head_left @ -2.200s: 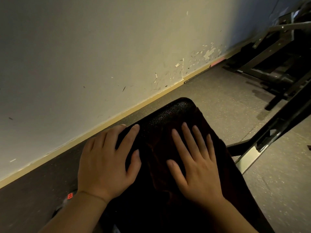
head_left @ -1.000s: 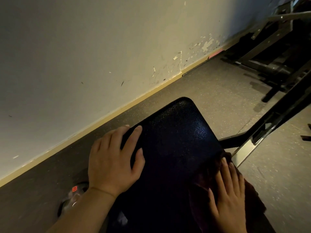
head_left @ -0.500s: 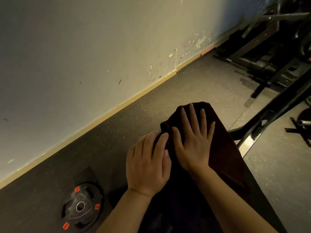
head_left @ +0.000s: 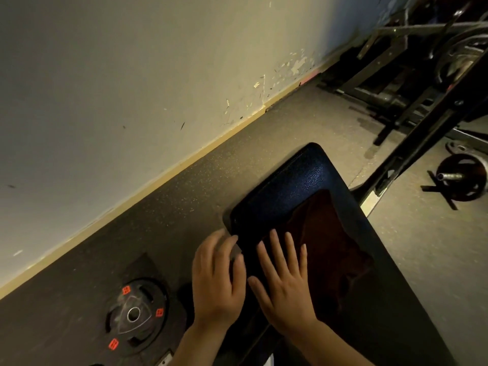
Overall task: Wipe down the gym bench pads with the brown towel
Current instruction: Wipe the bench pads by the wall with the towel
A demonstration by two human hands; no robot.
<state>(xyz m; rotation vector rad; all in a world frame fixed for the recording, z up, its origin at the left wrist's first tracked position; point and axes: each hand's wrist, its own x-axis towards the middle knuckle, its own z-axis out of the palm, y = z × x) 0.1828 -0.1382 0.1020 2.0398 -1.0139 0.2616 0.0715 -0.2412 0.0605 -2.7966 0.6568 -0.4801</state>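
A black textured bench pad (head_left: 287, 186) runs from the lower right up to the middle of the head view. The brown towel (head_left: 335, 233) lies spread on its right half. My right hand (head_left: 286, 283) lies flat with straight, spread fingers on the towel's near left part. My left hand (head_left: 219, 281) rests at the pad's left edge, fingers straight and a little blurred, touching the rim. The pad's far rounded end is bare.
A round weight plate (head_left: 134, 315) with red marks lies on the dark floor left of the bench. The wall (head_left: 132, 88) stands close on the left. A black metal frame (head_left: 422, 133) and a loaded bar end (head_left: 459, 180) stand to the right.
My right hand has dragged the towel back from the pad's far end toward me, baring that end. My left hand has slid to the pad's left edge. The view has shifted left.
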